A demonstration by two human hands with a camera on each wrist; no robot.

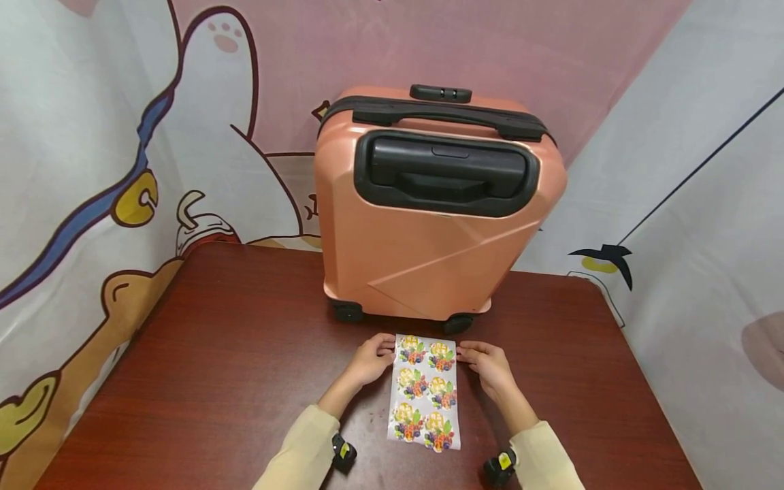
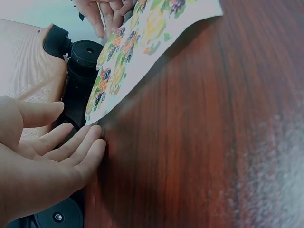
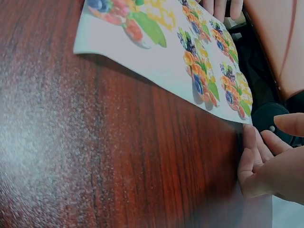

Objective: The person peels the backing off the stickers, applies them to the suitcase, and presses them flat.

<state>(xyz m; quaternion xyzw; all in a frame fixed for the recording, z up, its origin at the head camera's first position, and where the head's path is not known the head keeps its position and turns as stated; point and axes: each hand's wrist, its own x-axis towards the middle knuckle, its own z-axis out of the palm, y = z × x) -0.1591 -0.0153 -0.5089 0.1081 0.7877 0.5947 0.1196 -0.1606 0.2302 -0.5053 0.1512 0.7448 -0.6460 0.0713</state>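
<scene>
A white sheet of fruit stickers (image 1: 425, 393) lies on the table in front of the suitcase, its near edge a little raised. My left hand (image 1: 371, 358) is at the sheet's far left corner. In the left wrist view the fingertips (image 2: 95, 134) are right at the corner, and the thumb stands apart from them. At the far right corner is my right hand (image 1: 488, 364). The right wrist view shows its fingertips (image 3: 249, 132) at the sheet's edge, thumb apart as well. The stickers carry printed berries, leaves and yellow lettering.
An orange suitcase (image 1: 422, 258) stands upright on the dark red wooden table (image 1: 245, 354), just behind the sheet. Its black wheels (image 1: 458, 323) rest close to the sheet's far edge. Cartoon-printed cloth (image 1: 282, 82) hangs behind the table and at its sides.
</scene>
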